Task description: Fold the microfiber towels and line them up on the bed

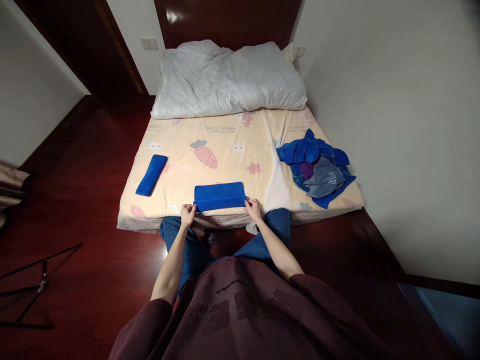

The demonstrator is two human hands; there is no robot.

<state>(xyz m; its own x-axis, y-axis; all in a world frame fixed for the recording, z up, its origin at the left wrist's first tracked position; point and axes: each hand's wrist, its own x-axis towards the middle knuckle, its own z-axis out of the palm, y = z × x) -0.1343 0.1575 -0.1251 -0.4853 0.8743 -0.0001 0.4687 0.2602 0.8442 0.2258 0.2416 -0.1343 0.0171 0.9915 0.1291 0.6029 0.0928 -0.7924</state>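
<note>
A blue towel [219, 196], partly folded into a wide rectangle, lies flat at the front edge of the bed. My left hand [188, 215] pinches its near left corner. At the near right corner, my right hand [253, 209] grips it between thumb and fingers. A crease runs lengthwise across the towel between my hands. To the left lies a narrow folded blue towel [152, 175], apart from my hands. On the right side of the bed is a loose heap of blue towels [300, 151], with a grey cloth [325, 178] and a bit of purple cloth [307, 170] among them.
The bed [225, 150] has a yellow sheet with carrots and rabbits. A pale quilt [232, 80] is bunched against the dark headboard [225, 22]. A black tripod leg [41, 285] stands on the red wooden floor at left. A white wall borders the right side.
</note>
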